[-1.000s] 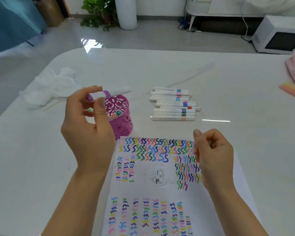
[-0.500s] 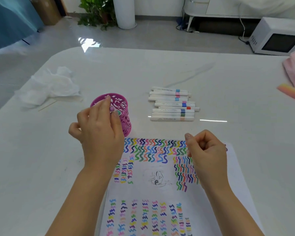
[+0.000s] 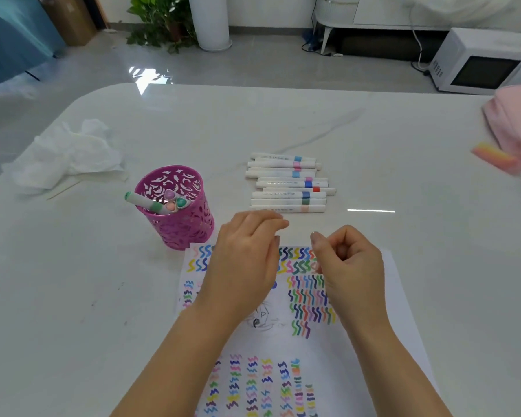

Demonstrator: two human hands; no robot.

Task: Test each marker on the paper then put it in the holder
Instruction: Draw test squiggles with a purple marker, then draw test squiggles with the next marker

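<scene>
**Ten or so markers wait just beyond the left hand's fingertips**

Head view: both hands hover over the top edge of the paper (image 3: 397,299), and neither holds anything. The left hand (image 3: 247,260) is loosely open, fingers extended forward and a little blurred; the right hand (image 3: 348,266) is curled into a loose, empty fist. The row of markers (image 3: 288,183) lies flat on the table (image 3: 403,139) ahead of the hands and slightly to their right, each barrel's long axis running left to right, stacked one behind another. The nearest marker (image 3: 286,209) sits just past the left hand's fingertips (the right hand is near too, but further back). To the left stands the pink holder (image 3: 178,224), upright, with a few capped markers already inside, one green-capped marker (image 3: 142,201) leaning out over its rim. I judge the next pick calls for a short forward reach, pinching across the barrel.
</scene>
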